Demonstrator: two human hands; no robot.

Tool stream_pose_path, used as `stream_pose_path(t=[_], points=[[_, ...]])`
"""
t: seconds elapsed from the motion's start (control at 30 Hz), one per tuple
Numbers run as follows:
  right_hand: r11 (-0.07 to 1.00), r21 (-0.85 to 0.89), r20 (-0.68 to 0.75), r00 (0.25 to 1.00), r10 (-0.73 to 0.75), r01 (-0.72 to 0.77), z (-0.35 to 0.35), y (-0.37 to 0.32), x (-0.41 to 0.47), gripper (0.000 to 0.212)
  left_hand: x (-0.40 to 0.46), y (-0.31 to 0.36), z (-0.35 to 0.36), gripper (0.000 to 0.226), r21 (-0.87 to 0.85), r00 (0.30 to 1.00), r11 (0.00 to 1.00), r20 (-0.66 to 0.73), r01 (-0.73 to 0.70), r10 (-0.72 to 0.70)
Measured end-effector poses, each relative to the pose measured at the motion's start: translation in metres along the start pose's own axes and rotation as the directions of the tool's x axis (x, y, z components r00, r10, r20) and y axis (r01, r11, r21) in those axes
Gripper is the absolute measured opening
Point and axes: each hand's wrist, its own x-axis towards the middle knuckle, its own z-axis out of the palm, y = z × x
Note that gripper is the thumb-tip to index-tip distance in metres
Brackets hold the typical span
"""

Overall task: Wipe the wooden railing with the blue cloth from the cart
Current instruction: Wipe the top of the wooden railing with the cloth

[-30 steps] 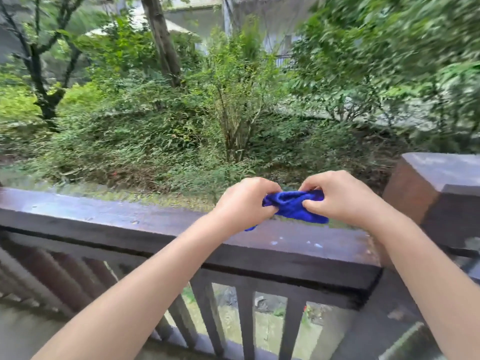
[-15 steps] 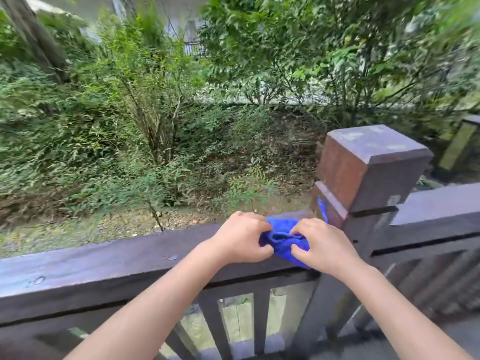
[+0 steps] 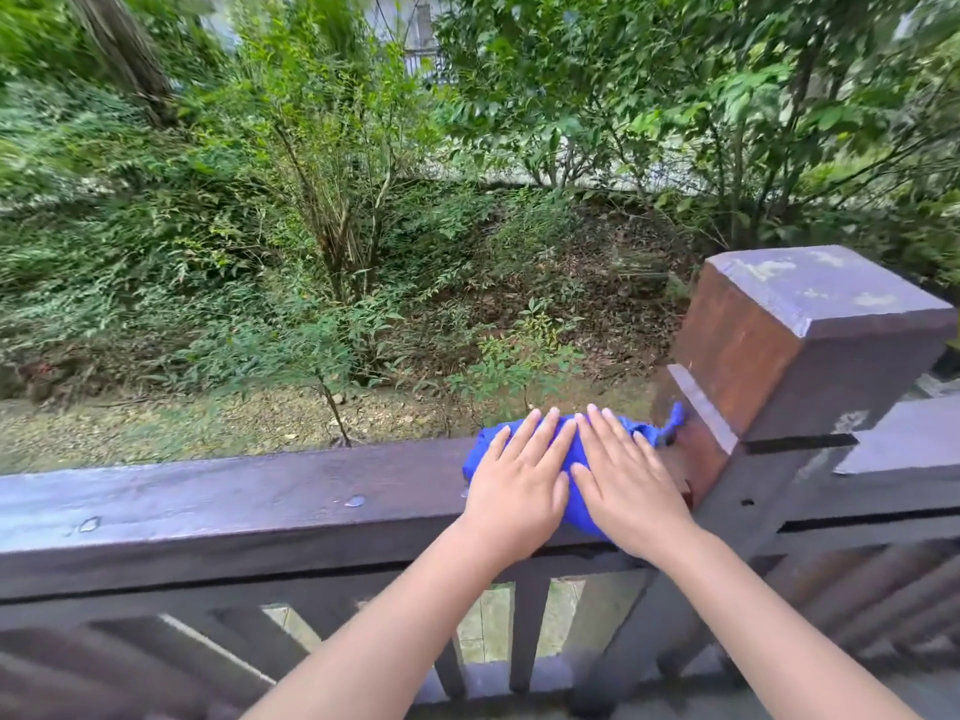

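The blue cloth (image 3: 482, 453) lies bunched on top of the dark wooden railing (image 3: 234, 501), right beside the square corner post (image 3: 779, 350). My left hand (image 3: 519, 485) and my right hand (image 3: 626, 485) rest side by side on the cloth, palms flat and fingers stretched forward, pressing it onto the rail. One corner of the cloth sticks up against the post's ledge. Most of the cloth is hidden under my hands. The cart is out of view.
The rail runs on to the left, its top wet with a few droplets (image 3: 355, 501). Beyond the post another rail section (image 3: 904, 439) continues to the right. Vertical balusters (image 3: 524, 631) stand below. Bushes and trees fill the ground beyond.
Both hands have gone from pinching the bunched cloth between fingertips to lying flat on top of it. The cloth now rests on the rail, and the view has settled near the post.
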Motion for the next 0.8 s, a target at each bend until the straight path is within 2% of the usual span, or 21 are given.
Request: stream_pose_path(t=[0.17, 0.33, 0.43, 0.53, 0.7, 0.8], points=[[0.991, 0.027, -0.013, 0.991, -0.13, 0.13, 0.011, -0.048, 0.021, 0.058, -0.032, -0.034, -0.015, 0.054, 0.103, 0.984, 0.979, -0.03, 0.177, -0.175], [0.939, 0.133, -0.002, 0.947, -0.321, 0.319, 0.03, -0.146, 0.038, 0.059, -0.091, -0.104, -0.032, 0.066, 0.062, 0.929, 0.927, -0.044, 0.369, -0.367], [0.907, 0.163, 0.011, 0.919, -0.394, 0.387, 0.034, -0.182, 0.039, 0.059, -0.116, -0.131, -0.037, 0.052, 0.027, 0.879, 0.879, -0.043, 0.477, -0.475], [0.904, 0.146, 0.006, 0.913, -0.407, 0.402, 0.03, -0.171, 0.035, 0.058, -0.109, -0.126, -0.037, 0.054, 0.037, 0.879, 0.878, -0.015, 0.477, -0.477], [0.922, 0.086, 0.032, 0.924, -0.382, 0.378, 0.019, -0.093, 0.023, 0.059, -0.07, -0.074, -0.027, 0.058, 0.057, 0.934, 0.937, 0.08, 0.344, -0.347], [0.934, 0.113, 0.057, 0.936, -0.347, 0.34, 0.007, -0.044, 0.023, 0.061, -0.047, -0.046, -0.02, 0.055, 0.04, 0.915, 0.915, 0.035, 0.401, -0.402]])
